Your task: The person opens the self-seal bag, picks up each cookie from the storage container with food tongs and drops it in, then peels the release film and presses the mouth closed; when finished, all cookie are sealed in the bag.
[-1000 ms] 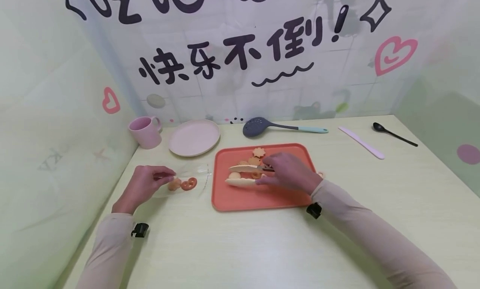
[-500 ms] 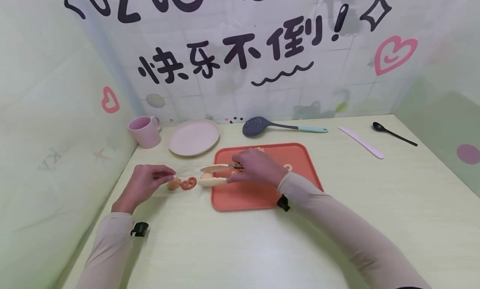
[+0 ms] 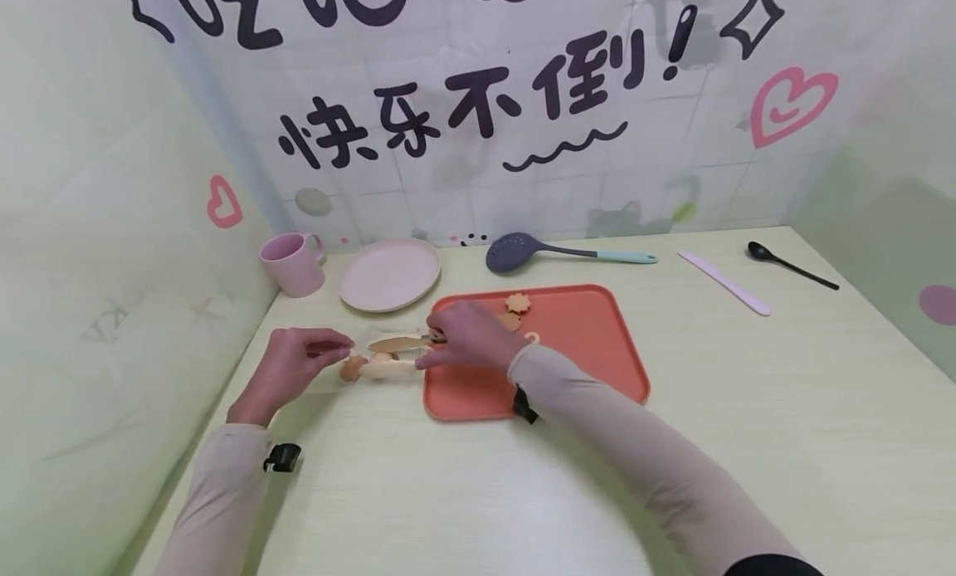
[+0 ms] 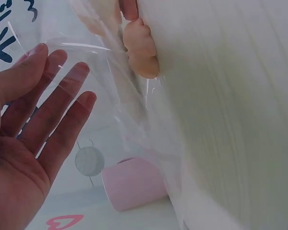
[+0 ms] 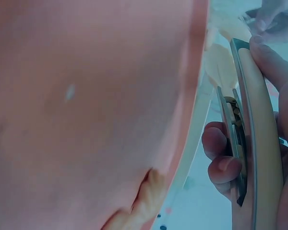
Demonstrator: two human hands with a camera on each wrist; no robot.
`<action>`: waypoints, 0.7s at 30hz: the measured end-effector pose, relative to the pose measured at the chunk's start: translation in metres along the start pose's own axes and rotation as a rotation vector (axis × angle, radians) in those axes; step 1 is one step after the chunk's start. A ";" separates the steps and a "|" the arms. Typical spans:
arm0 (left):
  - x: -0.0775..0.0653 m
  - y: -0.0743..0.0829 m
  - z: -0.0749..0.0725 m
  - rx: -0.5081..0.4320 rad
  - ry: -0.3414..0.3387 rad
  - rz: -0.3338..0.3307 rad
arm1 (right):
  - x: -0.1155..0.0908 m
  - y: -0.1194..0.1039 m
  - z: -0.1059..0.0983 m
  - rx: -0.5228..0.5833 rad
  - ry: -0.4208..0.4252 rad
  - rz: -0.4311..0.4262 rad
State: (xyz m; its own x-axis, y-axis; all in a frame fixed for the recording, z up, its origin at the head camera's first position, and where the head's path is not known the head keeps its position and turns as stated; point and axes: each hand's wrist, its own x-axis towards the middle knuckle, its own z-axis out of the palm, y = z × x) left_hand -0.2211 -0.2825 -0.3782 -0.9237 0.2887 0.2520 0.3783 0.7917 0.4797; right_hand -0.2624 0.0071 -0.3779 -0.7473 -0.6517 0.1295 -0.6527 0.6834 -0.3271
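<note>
My left hand point(image 3: 295, 364) pinches the edge of a clear plastic bag point(image 4: 129, 103) between thumb and fingers, holding it up over the table. Inside the bag lies a brown lobed biscuit point(image 4: 143, 50), with part of a redder one point(image 4: 129, 8) beyond it. With my right hand point(image 3: 474, 335) I grip tongs point(image 5: 261, 134) whose pale, wide tips reach left past the tray into the bag's mouth. A round biscuit point(image 3: 384, 357) sits between those tips. The pretzel in the bag is mostly hidden behind the tongs.
Under my right forearm lies a red tray point(image 3: 582, 352) with a flower-shaped biscuit point(image 3: 518, 303) and several others. Behind stand a pink mug point(image 3: 293, 269), a pink plate point(image 3: 390, 275) and a skimmer point(image 3: 512, 252). A pink knife point(image 3: 724, 283) and black spoon point(image 3: 792, 269) lie right.
My right hand has carried the tongs and the round biscuit left, from over the tray into the bag's mouth. The left hand has stayed in place with the bag.
</note>
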 end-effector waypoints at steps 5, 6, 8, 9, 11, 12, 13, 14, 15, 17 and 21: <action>0.003 0.001 0.004 -0.011 0.019 0.023 | 0.009 -0.013 0.002 -0.037 -0.013 0.003; 0.003 0.002 0.005 -0.009 0.029 0.035 | 0.011 -0.016 0.003 -0.040 -0.011 0.006; 0.003 0.002 0.006 0.001 0.050 0.052 | 0.015 -0.021 0.004 -0.038 -0.007 0.011; 0.003 0.002 0.007 0.008 0.063 0.062 | 0.017 -0.024 0.005 -0.040 -0.006 0.013; 0.002 0.002 0.007 0.028 0.088 0.083 | 0.020 -0.028 0.007 -0.046 -0.003 0.020; 0.002 0.003 0.008 0.036 0.098 0.088 | 0.021 -0.029 0.008 -0.049 -0.005 0.023; 0.002 0.003 0.008 0.040 0.103 0.090 | 0.022 -0.031 0.009 -0.044 -0.008 0.026; 0.002 0.003 0.008 0.044 0.108 0.094 | 0.023 -0.032 0.010 -0.046 -0.010 0.027; 0.003 0.003 0.008 0.044 0.110 0.095 | 0.024 -0.032 0.011 -0.050 -0.014 0.029; 0.003 0.004 0.008 0.037 0.097 0.091 | 0.024 -0.033 0.013 -0.045 -0.022 0.039; 0.003 0.004 0.009 0.021 0.061 0.075 | 0.025 -0.031 0.015 -0.043 -0.036 0.055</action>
State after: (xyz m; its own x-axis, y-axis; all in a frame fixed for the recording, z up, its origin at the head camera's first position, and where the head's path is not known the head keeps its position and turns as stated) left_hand -0.2226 -0.2741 -0.3831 -0.8871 0.3147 0.3376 0.4443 0.7804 0.4400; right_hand -0.2586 -0.0356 -0.3785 -0.7776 -0.6238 0.0783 -0.6162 0.7315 -0.2917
